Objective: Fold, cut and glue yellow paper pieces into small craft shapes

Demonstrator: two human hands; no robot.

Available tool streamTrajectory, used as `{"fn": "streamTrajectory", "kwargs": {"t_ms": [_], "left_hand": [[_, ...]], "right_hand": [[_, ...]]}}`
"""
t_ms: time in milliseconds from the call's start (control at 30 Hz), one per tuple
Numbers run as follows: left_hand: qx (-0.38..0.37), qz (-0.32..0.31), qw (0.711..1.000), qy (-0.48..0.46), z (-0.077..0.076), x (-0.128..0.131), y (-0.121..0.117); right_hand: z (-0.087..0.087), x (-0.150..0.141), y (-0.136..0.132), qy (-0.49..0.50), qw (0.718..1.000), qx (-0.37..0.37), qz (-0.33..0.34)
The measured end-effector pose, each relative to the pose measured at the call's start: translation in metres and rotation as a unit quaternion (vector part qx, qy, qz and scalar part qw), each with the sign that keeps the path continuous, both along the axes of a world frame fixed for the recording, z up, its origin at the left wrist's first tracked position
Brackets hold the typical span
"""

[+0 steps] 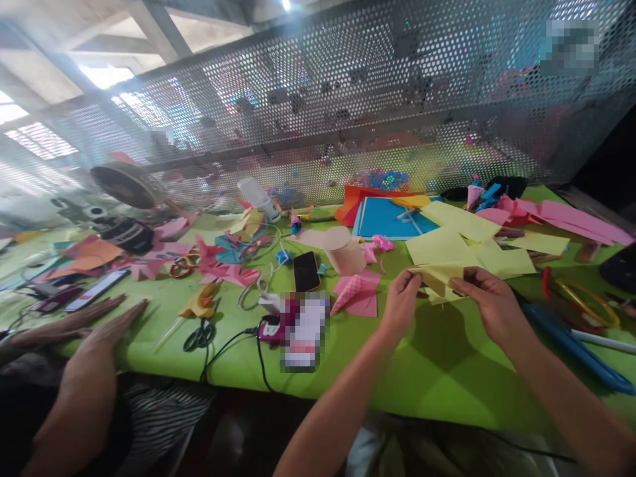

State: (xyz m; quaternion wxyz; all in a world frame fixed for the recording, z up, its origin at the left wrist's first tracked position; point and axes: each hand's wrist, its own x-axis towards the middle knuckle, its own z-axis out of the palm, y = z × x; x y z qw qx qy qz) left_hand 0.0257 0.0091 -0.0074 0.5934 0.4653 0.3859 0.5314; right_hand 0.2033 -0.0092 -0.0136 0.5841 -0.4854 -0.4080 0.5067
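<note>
Both of my hands pinch a folded piece of yellow paper (440, 273) just above the green tabletop. My left hand (401, 299) grips its left end between thumb and fingers. At the right end, the thumb and fingers of my right hand (489, 301) close on the paper. Behind my hands lie several flat yellow sheets (442, 245). To the left of my left hand is a pink paper cone (349, 293) on a pink sheet (366, 298). A pale cylindrical roll (342, 250) stands beyond that cone.
Blue sheets (382, 218) lie at the back. A yellow glue gun (199, 301), a power strip (271, 331) with cables and a black phone (307, 271) are to the left. Another person's hands (112, 324) rest at far left. A blue tray-like object (576, 344) lies at right.
</note>
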Motion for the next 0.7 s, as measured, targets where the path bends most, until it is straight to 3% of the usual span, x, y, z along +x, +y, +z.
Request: {"fn": "streamTrajectory", "kwargs": {"t_ms": [300, 700], "left_hand": [[0.013, -0.043, 0.999, -0.022, 0.007, -0.0007, -0.0047], [0.018, -0.074, 0.996, -0.043, 0.0039, -0.0011, -0.005]], "right_hand": [[0.0016, -0.0006, -0.002, -0.022, 1.0, 0.004, 0.018], [0.0009, -0.0002, -0.0024, -0.051, 0.998, 0.007, 0.023]]}}
